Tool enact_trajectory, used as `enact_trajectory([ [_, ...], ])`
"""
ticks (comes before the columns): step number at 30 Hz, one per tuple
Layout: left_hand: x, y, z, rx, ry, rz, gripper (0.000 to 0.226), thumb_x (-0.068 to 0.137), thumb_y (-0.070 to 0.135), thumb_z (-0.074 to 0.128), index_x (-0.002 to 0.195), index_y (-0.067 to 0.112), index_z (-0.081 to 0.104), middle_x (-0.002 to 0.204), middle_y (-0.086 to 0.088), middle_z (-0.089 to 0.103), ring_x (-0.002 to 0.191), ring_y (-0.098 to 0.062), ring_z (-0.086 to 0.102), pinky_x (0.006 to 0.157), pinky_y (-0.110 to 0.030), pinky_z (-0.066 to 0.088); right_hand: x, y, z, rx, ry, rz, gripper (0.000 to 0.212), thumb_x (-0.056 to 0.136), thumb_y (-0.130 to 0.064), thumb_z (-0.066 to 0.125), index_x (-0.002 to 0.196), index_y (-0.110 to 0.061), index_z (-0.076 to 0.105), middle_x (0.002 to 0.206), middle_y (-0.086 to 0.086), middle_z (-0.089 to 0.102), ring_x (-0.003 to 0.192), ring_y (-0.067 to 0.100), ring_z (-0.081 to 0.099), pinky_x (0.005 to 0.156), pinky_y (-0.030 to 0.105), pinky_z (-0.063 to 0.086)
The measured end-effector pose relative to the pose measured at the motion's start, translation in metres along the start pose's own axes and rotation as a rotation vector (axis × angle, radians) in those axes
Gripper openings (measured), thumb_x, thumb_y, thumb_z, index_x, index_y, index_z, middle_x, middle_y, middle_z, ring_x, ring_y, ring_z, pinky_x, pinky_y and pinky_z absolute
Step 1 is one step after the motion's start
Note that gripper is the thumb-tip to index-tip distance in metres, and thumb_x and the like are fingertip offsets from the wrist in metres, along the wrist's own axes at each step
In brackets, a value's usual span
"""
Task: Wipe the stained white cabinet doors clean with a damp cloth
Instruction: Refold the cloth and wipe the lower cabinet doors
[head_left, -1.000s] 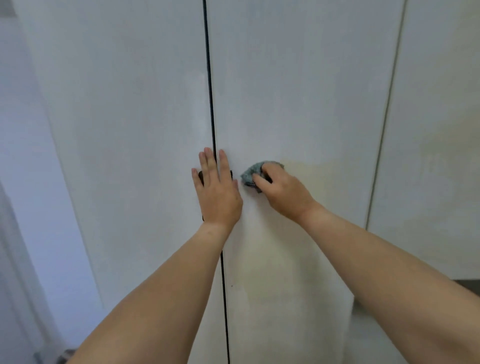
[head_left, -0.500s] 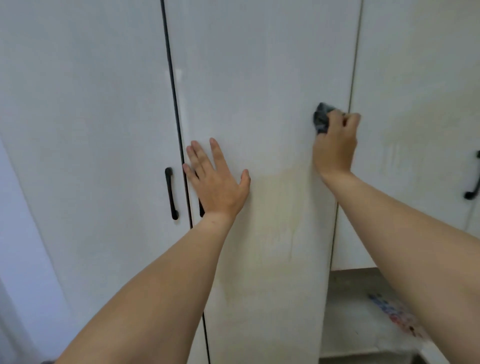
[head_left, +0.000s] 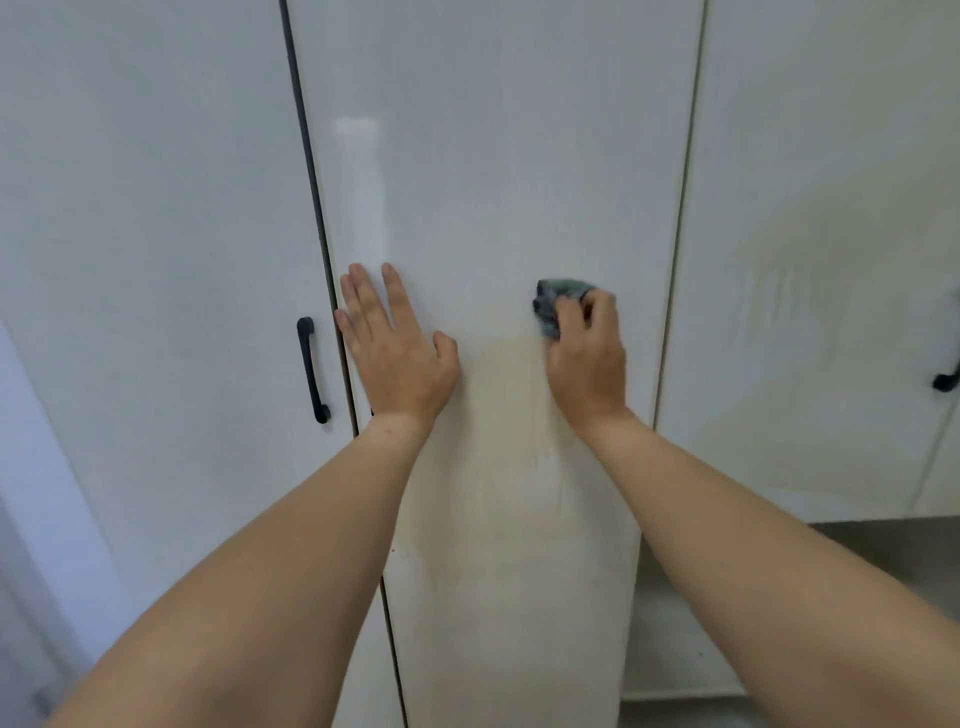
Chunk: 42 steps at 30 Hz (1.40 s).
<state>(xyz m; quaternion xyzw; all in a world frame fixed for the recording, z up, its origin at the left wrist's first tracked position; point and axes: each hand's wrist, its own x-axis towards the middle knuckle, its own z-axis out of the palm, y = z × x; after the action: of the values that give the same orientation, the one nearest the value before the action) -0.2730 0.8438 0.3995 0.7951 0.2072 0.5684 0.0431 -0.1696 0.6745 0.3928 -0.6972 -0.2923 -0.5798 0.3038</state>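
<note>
I note the tall white laminate middle cabinet door (head_left: 498, 197), rigid and glossy, carrying a yellowish stain (head_left: 511, 415) from mid-height downward. My left hand (head_left: 397, 353) lies flat and open against it near its left edge. My right hand (head_left: 587, 358) grips the small grey-blue damp cloth (head_left: 551, 301), bunched against the panel just above the stain; I judge it soft, light and best held wadded under the fingers.

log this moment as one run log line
left hand: flat on middle door | right hand: grips cloth against door | yellowish stain: below cloth, unwiped
</note>
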Motion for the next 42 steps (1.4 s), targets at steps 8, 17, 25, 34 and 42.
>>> enact_trajectory([
  [8, -0.006, -0.02, -0.019, 0.024, -0.036, 0.092, 0.094, 0.069, 0.001, 0.044, 0.156, -0.001, 0.009, 0.164, -0.023, 0.007, 0.153, -0.036, 0.0, 0.123, -0.055, 0.008, 0.052, -0.046, 0.006, 0.122, -0.067, -0.169, 0.021, 0.081, -0.002, 0.055, 0.1, -0.002, 0.064, 0.099, 0.018, 0.056, 0.08, 0.033, 0.055, 0.047, 0.032, 0.042],
  [17, -0.019, -0.084, -0.047, -0.008, -0.178, 0.124, 0.099, 0.078, 0.032, 0.054, 0.156, -0.003, 0.004, 0.166, -0.019, 0.001, 0.154, -0.031, -0.006, 0.125, -0.049, 0.008, 0.021, -0.098, 0.025, 0.163, -0.267, -0.44, 0.016, 0.081, 0.001, 0.062, 0.096, -0.003, 0.063, 0.098, 0.016, 0.057, 0.076, 0.032, 0.056, 0.045, 0.035, 0.05],
  [25, -0.023, -0.106, -0.054, -0.249, -0.216, 0.063, 0.101, 0.086, 0.027, 0.065, 0.157, 0.0, -0.001, 0.166, -0.012, -0.008, 0.154, -0.018, -0.009, 0.125, -0.031, 0.009, 0.095, -0.192, 0.046, 0.289, -0.248, -0.248, 0.03, 0.076, 0.012, 0.056, 0.102, 0.001, 0.063, 0.099, 0.017, 0.053, 0.068, 0.031, 0.054, 0.056, 0.031, 0.044],
  [34, -0.029, -0.114, -0.058, -0.364, -0.111, -0.094, 0.088, 0.08, 0.0, 0.047, 0.156, -0.001, 0.004, 0.166, -0.013, 0.001, 0.154, -0.021, -0.002, 0.126, -0.034, 0.009, 0.042, -0.209, 0.033, 0.087, -0.448, -0.424, 0.015, 0.078, 0.006, 0.063, 0.091, -0.001, 0.064, 0.097, 0.014, 0.059, 0.08, 0.029, 0.061, 0.051, 0.03, 0.037],
  [42, -0.028, -0.083, -0.043, -0.07, -0.088, 0.141, 0.091, 0.073, 0.016, 0.048, 0.155, -0.004, 0.016, 0.164, -0.021, 0.011, 0.154, -0.034, 0.002, 0.124, -0.052, 0.006, 0.019, -0.135, 0.024, 0.121, -0.167, -0.133, 0.019, 0.077, 0.005, 0.061, 0.095, 0.0, 0.061, 0.099, 0.019, 0.055, 0.075, 0.033, 0.054, 0.049, 0.032, 0.044],
])
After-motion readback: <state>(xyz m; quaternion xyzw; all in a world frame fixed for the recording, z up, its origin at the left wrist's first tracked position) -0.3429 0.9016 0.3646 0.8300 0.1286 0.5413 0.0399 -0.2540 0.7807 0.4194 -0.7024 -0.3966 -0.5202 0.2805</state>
